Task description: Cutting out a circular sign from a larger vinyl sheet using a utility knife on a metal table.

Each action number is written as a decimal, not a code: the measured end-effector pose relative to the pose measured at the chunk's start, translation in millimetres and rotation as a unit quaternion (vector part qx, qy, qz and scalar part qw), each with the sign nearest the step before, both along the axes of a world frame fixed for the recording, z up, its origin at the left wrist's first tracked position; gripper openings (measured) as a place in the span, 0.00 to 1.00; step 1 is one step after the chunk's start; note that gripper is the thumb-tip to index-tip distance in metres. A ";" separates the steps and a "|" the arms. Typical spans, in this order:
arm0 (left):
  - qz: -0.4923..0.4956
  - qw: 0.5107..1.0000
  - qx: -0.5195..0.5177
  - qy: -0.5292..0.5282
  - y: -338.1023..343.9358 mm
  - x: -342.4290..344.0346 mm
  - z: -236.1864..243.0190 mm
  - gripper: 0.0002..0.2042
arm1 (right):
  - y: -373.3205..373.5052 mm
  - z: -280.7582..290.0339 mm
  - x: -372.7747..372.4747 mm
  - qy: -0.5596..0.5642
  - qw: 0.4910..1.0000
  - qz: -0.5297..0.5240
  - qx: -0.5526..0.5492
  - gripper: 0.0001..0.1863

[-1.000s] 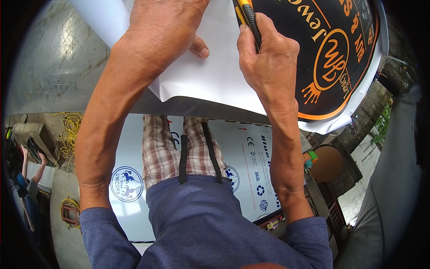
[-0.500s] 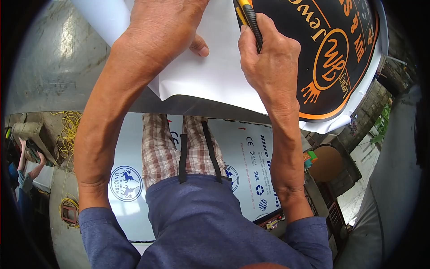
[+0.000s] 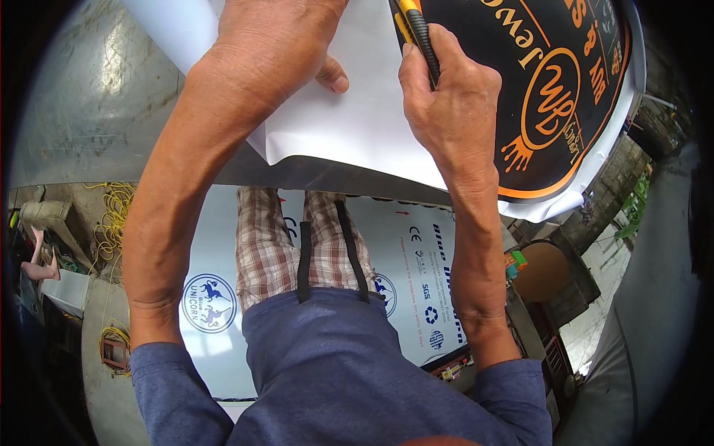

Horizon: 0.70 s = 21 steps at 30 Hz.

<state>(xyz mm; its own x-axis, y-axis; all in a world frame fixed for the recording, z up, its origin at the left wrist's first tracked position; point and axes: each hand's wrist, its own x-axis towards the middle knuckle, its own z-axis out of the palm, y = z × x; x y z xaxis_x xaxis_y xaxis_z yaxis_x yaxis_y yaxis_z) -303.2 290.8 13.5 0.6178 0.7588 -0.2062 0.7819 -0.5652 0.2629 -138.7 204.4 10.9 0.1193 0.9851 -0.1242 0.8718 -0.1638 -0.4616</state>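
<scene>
My right hand (image 3: pixel 455 97) is closed around a black and yellow utility knife (image 3: pixel 421 41), whose front end runs past the top of the picture. Under it lies a white sheet (image 3: pixel 364 137), its near edge curling a little at the table's edge. To the right, a black round-edged print (image 3: pixel 543 167) with orange and gold lettering lies on the same white material. My left hand (image 3: pixel 279 44) rests on the sheet with its thumb stretched out; its other fingers are out of sight. A rolled part of the sheet (image 3: pixel 167 33) is left of that hand.
The grey metal tabletop (image 3: pixel 82 126) spans the far left. Below its edge is a pale blue film-covered panel (image 3: pixel 401 297). Yellow cable (image 3: pixel 115 215) lies in coils on the left floor. Another person's bare limbs (image 3: pixel 41 264) show at the far left. A round brown object (image 3: pixel 547 271) stands right.
My right hand and the knife have shifted very slightly right and down. My left hand stays put. At the far left, the other person's limbs have changed position.
</scene>
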 end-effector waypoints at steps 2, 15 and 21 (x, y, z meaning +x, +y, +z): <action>0.001 1.000 -0.013 0.018 3.5 1.3 -2.3 0.60 | 0.3 0.6 -0.4 0.002 1.000 -0.001 -0.003 0.07; -0.009 1.000 -0.005 -0.019 6.1 -5.3 -8.8 0.59 | -1.1 2.4 -5.3 -0.006 1.000 -0.002 -0.006 0.08; -0.005 1.000 0.018 0.003 1.4 -3.7 -5.8 0.60 | -2.7 2.8 -5.6 -0.008 1.000 -0.001 -0.010 0.08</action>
<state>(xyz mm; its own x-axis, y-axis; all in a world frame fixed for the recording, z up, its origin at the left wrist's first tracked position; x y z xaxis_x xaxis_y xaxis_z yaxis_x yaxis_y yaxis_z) -306.9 292.1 7.7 0.6250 0.7590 -0.1824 0.7770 -0.5827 0.2381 -144.3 201.7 13.7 0.1232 0.9821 -0.1423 0.8786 -0.1746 -0.4445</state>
